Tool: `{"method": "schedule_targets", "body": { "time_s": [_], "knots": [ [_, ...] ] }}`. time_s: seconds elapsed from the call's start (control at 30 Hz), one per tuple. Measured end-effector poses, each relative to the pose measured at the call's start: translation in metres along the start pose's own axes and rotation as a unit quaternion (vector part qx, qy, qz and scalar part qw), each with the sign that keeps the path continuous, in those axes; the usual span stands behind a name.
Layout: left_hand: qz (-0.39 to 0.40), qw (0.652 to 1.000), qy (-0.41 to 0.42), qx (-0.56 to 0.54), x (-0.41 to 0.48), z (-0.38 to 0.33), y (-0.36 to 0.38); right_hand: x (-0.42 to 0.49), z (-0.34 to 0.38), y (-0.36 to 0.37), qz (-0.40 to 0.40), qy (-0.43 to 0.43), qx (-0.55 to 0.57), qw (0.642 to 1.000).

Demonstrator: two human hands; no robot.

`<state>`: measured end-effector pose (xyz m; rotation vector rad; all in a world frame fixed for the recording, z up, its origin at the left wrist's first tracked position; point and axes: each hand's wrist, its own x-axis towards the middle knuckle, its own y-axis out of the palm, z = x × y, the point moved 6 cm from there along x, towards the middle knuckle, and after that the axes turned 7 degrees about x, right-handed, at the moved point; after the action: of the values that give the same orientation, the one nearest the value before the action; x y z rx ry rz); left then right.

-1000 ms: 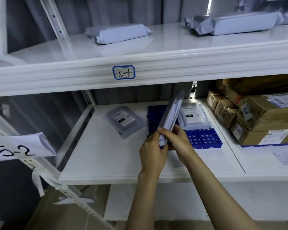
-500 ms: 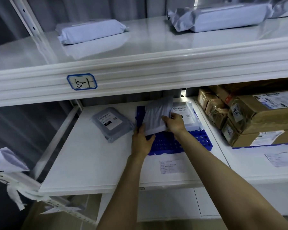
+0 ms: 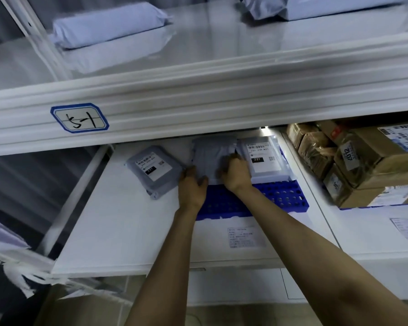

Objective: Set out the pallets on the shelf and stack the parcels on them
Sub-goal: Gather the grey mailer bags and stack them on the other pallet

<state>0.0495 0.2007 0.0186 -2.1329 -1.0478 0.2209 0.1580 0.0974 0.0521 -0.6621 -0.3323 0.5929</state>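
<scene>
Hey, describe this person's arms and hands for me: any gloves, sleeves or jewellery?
No gloves: the left hand and right hand are bare. The forearms are bare too, with no sleeve in view down to the frame's edge. No watch, bracelet or ring shows, though the right hand is motion-blurred, so a thin ring could be missed.

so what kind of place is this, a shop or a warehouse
Most likely a parcel warehouse or sorting depot: white racking with a handwritten bay label, barcoded grey parcels laid out by a blue pallet, and taped cardboard boxes stacked in the next bay.
</scene>
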Motion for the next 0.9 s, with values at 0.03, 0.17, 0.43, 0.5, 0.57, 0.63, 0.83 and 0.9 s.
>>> {"method": "schedule_targets", "body": {
  "time_s": [0.03, 0.17, 0.43, 0.5, 0.57, 0.63, 0.83, 0.9],
  "knots": [
    [-0.028, 1.0, -0.004, 0.008, 0.002, 0.004, -0.006, -0.001, 0.003, 0.001, 0.001, -0.013, -0.01, 1.0],
    [-0.15, 0.976, -0.083, 0.131, 0.007, 0.025, -0.038, -0.008, 0.017, 0.003, -0.023, -0.049, -0.009, 0.998],
    [-0.12, 0.942, -0.281, 0.14, 0.0, 0.077, -0.065, -0.014, 0.043, 0.033, 0.007, -0.084, 0.049, 0.995],
    [-0.09, 0.939, -0.292, 0.157, -0.001, 0.089, -0.066, -0.018, 0.047, 0.044, 0.008, -0.09, 0.064, 0.994],
    [-0.069, 0.935, -0.295, 0.186, -0.002, 0.097, -0.069, -0.023, 0.049, 0.052, 0.009, -0.097, 0.079, 0.992],
    [-0.054, 0.933, -0.296, 0.199, -0.001, 0.105, -0.073, -0.033, 0.052, 0.056, 0.015, -0.101, 0.095, 0.99],
    [-0.084, 0.966, -0.206, 0.13, 0.002, 0.111, -0.085, -0.057, 0.05, 0.06, 0.023, -0.09, 0.112, 0.989],
    [-0.133, 0.978, -0.158, 0.032, -0.004, 0.104, -0.09, -0.061, 0.05, 0.057, 0.019, -0.085, 0.115, 0.989]
  ]
}}
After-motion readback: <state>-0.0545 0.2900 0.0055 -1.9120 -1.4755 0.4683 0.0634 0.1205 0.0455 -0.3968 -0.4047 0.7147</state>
